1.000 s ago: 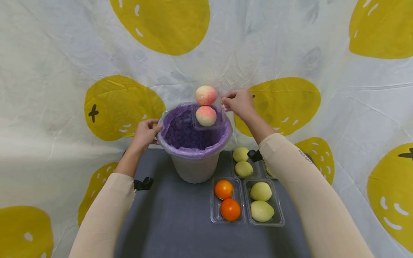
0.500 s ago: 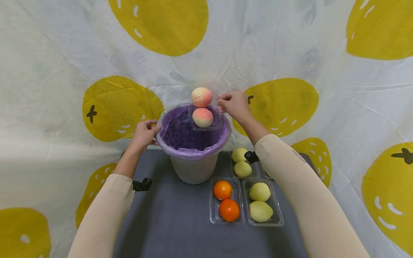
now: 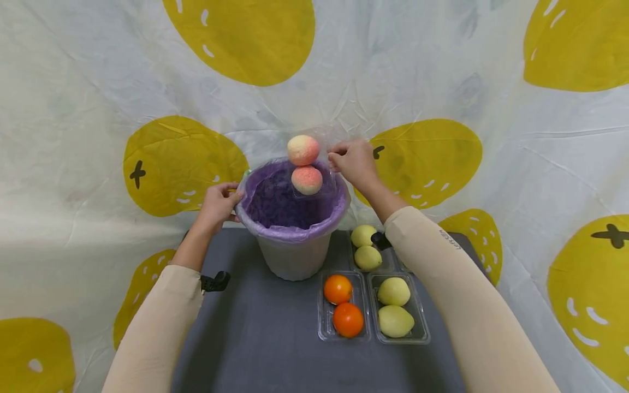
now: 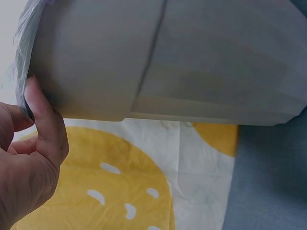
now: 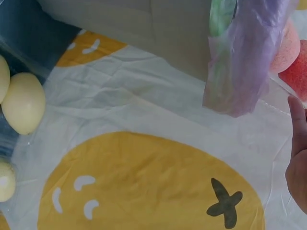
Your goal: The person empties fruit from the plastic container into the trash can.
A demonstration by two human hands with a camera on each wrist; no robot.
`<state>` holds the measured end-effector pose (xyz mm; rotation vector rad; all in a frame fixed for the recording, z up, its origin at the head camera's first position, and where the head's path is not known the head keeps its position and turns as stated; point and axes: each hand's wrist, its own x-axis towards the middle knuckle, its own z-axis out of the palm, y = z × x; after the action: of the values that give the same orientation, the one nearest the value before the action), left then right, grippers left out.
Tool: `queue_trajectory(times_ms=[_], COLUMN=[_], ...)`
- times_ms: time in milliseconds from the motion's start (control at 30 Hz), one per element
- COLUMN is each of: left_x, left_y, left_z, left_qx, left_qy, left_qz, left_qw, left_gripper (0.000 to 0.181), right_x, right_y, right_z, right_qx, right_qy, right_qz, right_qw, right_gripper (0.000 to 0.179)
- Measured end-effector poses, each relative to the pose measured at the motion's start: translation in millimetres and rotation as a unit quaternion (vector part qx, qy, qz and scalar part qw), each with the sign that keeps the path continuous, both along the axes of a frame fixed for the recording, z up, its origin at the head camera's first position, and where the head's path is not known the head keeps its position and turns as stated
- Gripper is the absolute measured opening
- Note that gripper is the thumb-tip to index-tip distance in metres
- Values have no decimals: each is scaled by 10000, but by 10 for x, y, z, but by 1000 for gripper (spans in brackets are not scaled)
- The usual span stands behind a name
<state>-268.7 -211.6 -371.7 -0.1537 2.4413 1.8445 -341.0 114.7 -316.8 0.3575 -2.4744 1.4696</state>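
Observation:
My left hand [image 3: 218,206] pinches the rim of a pale bin [image 3: 295,256], thumb on top and fingers beneath, in the head view. A purple plastic liner [image 3: 295,233] covers the bin's rim and inside. In the left wrist view, the fingers of the left hand [image 4: 41,148] curl round the lined rim. My right hand [image 3: 357,164] pinches the right edge of a clear plastic tray [image 3: 330,180] above the bin's opening. Two pink-and-cream peaches, an upper one [image 3: 303,150] and a lower one [image 3: 307,180], lie in the tilted tray. The right wrist view cuts off the right hand [image 5: 298,158].
Right of the bin, a clear tray [image 3: 320,322] holds two orange fruits [image 3: 348,320]. Beside it, another tray [image 3: 422,327] holds two pale yellow-green fruits [image 3: 395,321]. Behind these, a tray of yellow fruits [image 3: 367,258] is partly under the right arm. A patterned cloth [image 3: 73,136] hangs behind the table [image 3: 265,338].
My right hand has moved slightly left and down with the tray. The upper peach now sits a little further left relative to the lower one. The left hand keeps its place on the rim.

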Motion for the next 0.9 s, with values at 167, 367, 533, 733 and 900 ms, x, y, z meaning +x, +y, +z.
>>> queue_trajectory(times_ms=[167, 367, 533, 733, 900], left_x=[12, 6, 1, 3, -7], left_y=[-5, 0, -2, -11, 1], left_z=[-11, -19, -20, -15, -8], left_qx=[13, -31, -27, -76, -68], left_qy=[-6, -34, -21, -45, -7], left_qz=[4, 24, 14, 23, 48], left_qw=[10000, 10000, 10000, 10000, 10000], left_gripper=[51, 51, 49, 50, 50], right_x=[12, -1, -13, -17, -19], right_y=[-35, -59, -78, -104, -115], right_z=[-29, -59, -76, -80, -65], right_qx=[374, 465, 599, 866, 762], right_qy=[289, 441, 694, 1201, 1334], right_qz=[-75, -144, -162, -208, -252], right_qw=[9989, 9978, 9957, 9888, 9878], right_gripper=[15, 15, 16, 15, 15])
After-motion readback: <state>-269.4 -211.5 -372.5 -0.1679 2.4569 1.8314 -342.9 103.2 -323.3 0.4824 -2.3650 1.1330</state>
